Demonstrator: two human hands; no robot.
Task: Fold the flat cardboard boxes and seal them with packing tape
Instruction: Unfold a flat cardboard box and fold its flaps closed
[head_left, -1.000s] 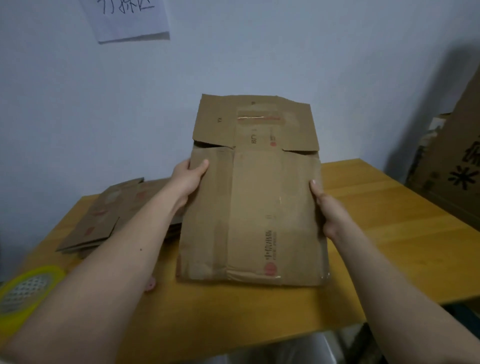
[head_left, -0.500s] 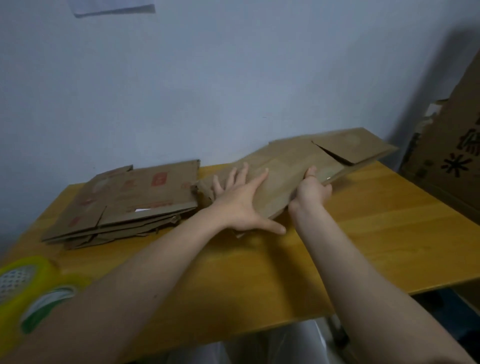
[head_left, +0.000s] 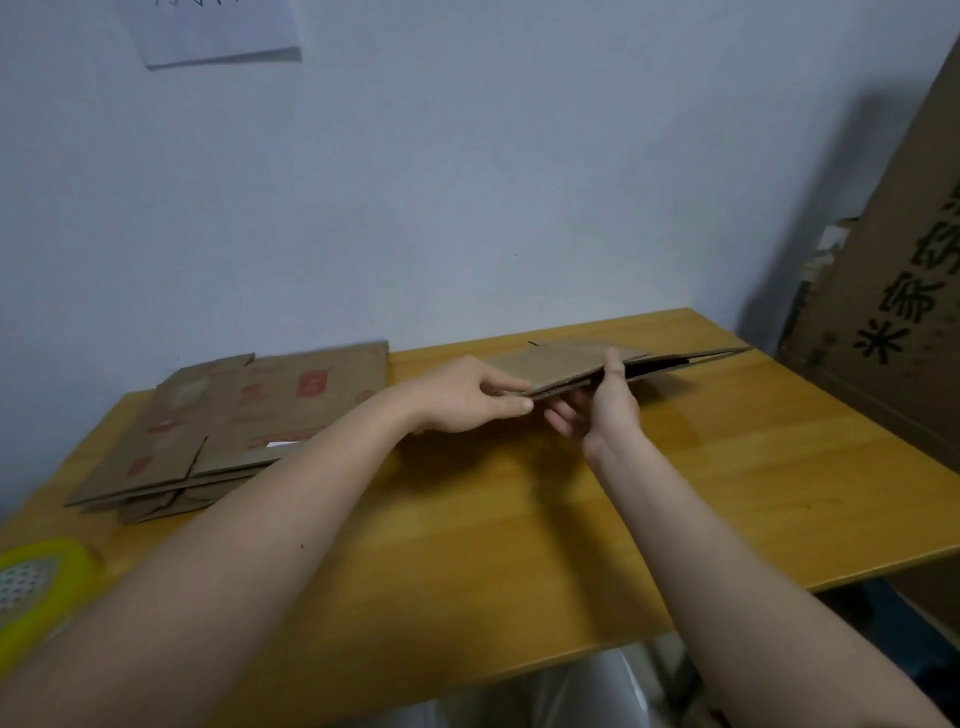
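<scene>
A flat brown cardboard box (head_left: 566, 361) is held nearly level, a little above the back of the wooden table (head_left: 519, 519). My left hand (head_left: 467, 397) pinches its near left edge, thumb below and fingers on top. My right hand (head_left: 605, 410) grips the same near edge, thumb on the upper face and fingers underneath. The box's layers gape slightly on its right side. A yellow roll of packing tape (head_left: 36, 587) lies at the table's front left corner.
A stack of flat cardboard boxes (head_left: 234, 431) with red print lies at the back left of the table. A large brown carton (head_left: 893, 312) leans against the wall at the right. A paper sheet (head_left: 218, 31) hangs on the wall.
The box stood upright in both hands a second ago. It has been tipped back and flattened toward the table, and both hands have shifted onto its near edge.
</scene>
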